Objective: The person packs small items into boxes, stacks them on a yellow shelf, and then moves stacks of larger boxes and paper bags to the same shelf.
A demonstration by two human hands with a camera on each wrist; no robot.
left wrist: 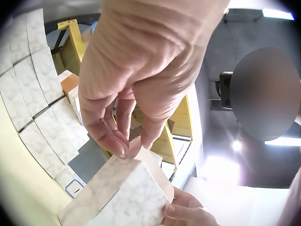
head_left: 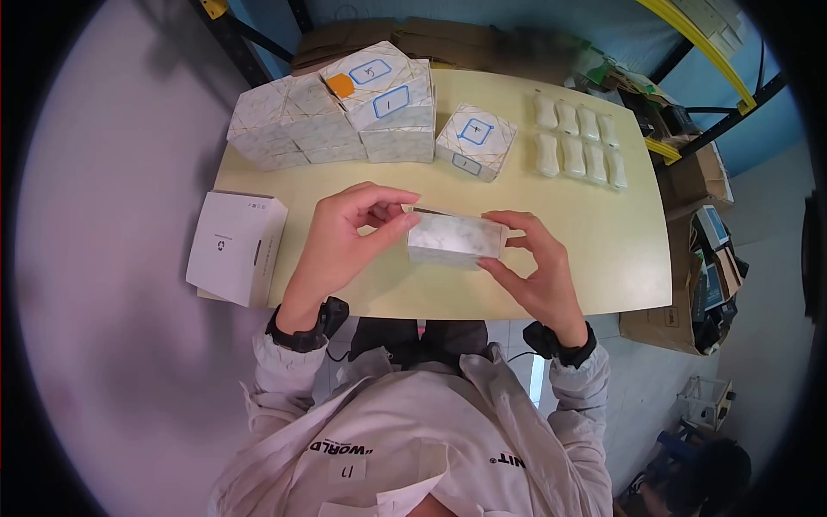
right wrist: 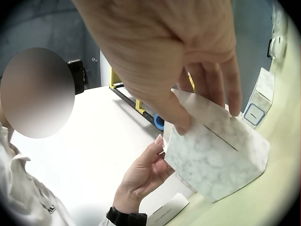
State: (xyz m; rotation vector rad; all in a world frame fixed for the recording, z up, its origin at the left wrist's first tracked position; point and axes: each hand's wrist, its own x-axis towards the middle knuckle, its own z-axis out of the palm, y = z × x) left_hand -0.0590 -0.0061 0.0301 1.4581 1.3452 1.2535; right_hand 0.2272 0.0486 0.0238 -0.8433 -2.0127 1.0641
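Note:
A small white marbled cardboard box is held between both hands over the front middle of the table. My left hand is at its left end; in the left wrist view, the thumb and forefinger pinch a pale end flap that stands up from the box. My right hand grips the opposite end, thumb on the near side and fingers on the far side. The right wrist view shows a seam along the marbled surface below the right thumb.
Stacked marbled boxes fill the table's back left, one with an orange patch on top. Beside them is a blue-labelled marbled box. Two rows of white wrapped packs lie at right, a larger white box at left. Cartons stand beyond the right edge.

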